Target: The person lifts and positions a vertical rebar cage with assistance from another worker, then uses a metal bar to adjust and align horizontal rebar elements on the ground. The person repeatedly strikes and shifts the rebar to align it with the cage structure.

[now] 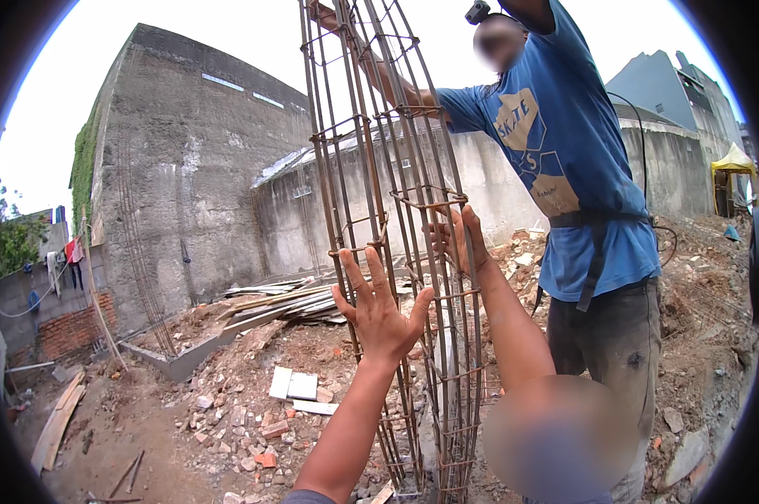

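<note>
Two tall rebar cages of rusty bars tied with square stirrups stand close together before me, a left cage (364, 172) and a right cage (445, 336), leaning slightly. My left hand (381, 315) is raised against the left cage, fingers spread and back of the hand toward me. Higher up, at the right cage, my right hand (463, 244) has its fingers bent around a bar just below a stirrup. A co-worker in a blue T-shirt (556, 143) stands beyond on the right, one arm stretched across to the top of the cages, the other raised out of frame.
Broken brick and rubble (258, 420) cover the ground around the cages. Stacked planks (300, 307) lie behind, beside a low concrete beam (199, 357). A loose board (58, 420) lies at left. Tall grey walls (199, 168) stand at the back. A blurred patch hides the lower right.
</note>
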A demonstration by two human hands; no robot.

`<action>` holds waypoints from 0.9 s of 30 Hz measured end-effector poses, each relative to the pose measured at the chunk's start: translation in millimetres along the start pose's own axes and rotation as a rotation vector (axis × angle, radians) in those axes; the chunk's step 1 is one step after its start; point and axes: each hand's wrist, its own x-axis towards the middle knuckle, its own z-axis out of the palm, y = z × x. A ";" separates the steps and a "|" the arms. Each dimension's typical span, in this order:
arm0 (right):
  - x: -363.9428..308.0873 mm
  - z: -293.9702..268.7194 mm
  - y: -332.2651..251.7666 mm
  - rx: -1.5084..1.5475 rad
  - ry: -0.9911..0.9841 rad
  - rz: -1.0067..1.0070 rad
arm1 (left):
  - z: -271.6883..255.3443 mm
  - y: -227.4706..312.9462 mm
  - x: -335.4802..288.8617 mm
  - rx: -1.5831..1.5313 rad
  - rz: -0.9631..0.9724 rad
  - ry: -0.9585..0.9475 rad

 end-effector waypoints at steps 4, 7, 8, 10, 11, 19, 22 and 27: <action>2.8 -4.1 3.5 0.021 0.019 -0.026 | 6.5 -8.5 2.6 0.017 0.015 -0.002; 4.4 -10.0 4.5 0.026 0.053 -0.019 | 8.2 -15.9 4.9 -0.011 -0.007 -0.036; 2.6 -14.3 3.9 0.034 0.056 -0.021 | 7.6 -17.3 5.4 -0.029 -0.016 -0.049; -2.2 -16.9 0.9 0.060 0.064 -0.025 | 7.8 -25.1 8.7 0.004 -0.018 -0.058; -0.7 -15.2 1.3 0.063 0.063 -0.035 | 7.5 -27.7 9.8 0.009 -0.018 -0.060; -1.9 7.1 2.6 0.079 0.130 -0.032 | 21.9 -30.0 13.4 0.010 0.019 -0.102; -1.1 6.6 4.5 0.085 0.128 -0.035 | 20.2 -31.5 11.9 -0.015 0.069 -0.076; 12.3 -6.2 17.0 -0.015 0.073 -0.003 | 17.4 16.7 -1.4 -0.596 -0.219 -0.166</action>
